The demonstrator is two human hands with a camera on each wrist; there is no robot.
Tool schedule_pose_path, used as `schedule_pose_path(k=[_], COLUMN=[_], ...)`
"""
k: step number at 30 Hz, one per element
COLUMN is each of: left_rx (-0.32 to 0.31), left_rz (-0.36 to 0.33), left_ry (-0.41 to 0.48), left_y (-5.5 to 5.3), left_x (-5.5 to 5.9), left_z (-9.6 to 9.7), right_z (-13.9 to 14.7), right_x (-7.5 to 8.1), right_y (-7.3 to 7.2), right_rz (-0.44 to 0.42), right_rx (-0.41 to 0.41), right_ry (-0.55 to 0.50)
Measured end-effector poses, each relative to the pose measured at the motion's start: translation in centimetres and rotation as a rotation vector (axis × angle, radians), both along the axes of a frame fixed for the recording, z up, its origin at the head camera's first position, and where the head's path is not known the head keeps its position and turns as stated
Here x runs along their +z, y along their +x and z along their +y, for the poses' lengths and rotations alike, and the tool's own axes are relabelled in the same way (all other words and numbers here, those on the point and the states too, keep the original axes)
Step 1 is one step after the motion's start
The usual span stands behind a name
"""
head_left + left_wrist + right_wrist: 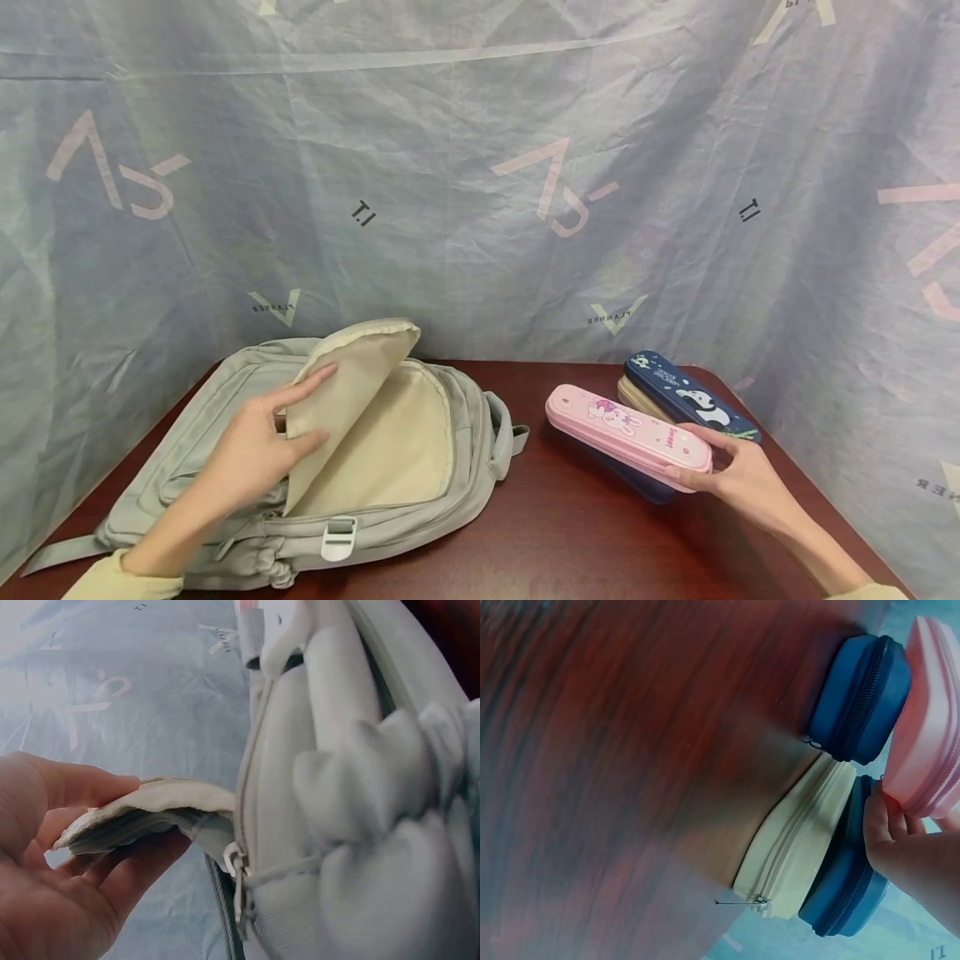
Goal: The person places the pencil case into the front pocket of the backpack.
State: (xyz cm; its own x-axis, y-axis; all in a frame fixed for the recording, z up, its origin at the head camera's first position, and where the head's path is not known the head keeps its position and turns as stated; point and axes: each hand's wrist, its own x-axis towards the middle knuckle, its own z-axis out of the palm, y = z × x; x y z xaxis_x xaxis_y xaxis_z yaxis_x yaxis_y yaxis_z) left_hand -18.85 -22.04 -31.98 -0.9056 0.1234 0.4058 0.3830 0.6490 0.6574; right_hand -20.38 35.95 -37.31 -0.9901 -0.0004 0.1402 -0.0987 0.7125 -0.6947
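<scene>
A pale grey-green backpack (468, 433) lies on the table with its front flap (348, 392) folded up, showing a cream lining. My left hand (258, 446) grips the flap's edge between thumb and fingers; the left wrist view shows the flap (161, 799) pinched near a zipper pull (236, 862). At the right, my right hand (738, 479) holds the near end of a pink pencil case (630, 429) with a rabbit print. Under the pink case shows a dark blue pencil case (637, 483). Just behind, a navy panda pencil case (690, 396) lies on a cream pencil case (802, 840).
The dark red-brown table (525, 542) carries everything. A grey printed cloth (465, 208) hangs behind and along both sides. A white buckle (339, 537) sits on the backpack's near side, and a strap (67, 554) trails off at the left.
</scene>
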Motion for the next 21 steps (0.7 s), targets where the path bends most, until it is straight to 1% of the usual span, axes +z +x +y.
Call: schedule_pose_path(k=[2, 5, 9, 16, 19, 21], left_rx=[-0.003, -0.004, 0.002, 0.017, 0.003, 0.002], left_rz=[-0.032, -0.046, -0.011, 0.007, 0.033, 0.054], left_ry=[0.057, 0.133, 0.197, 0.334, 0.424, 0.468], left_y=[0.2, 0.5, 0.8, 1.5, 1.8, 1.9], left_x=[0.0, 0.0, 0.1, 0.1, -0.1, -0.3], left_z=[-0.2, -0.6, -1.0, -1.6, -1.9, -2.1], right_z=[0.0, 0.0, 0.1, 0.3, 0.3, 0.2], right_x=[0.0, 0.1, 0.1, 0.2, 0.2, 0.3], right_y=[0.1, 0.2, 0.3, 0.4, 0.3, 0.3], right_rz=[0.002, -0.006, -0.019, -0.044, -0.044, -0.046], right_rx=[0.009, 0.023, 0.035, 0.063, 0.087, 0.101], right_ry=[-0.012, -0.044, -0.094, -0.221, -0.283, -0.323])
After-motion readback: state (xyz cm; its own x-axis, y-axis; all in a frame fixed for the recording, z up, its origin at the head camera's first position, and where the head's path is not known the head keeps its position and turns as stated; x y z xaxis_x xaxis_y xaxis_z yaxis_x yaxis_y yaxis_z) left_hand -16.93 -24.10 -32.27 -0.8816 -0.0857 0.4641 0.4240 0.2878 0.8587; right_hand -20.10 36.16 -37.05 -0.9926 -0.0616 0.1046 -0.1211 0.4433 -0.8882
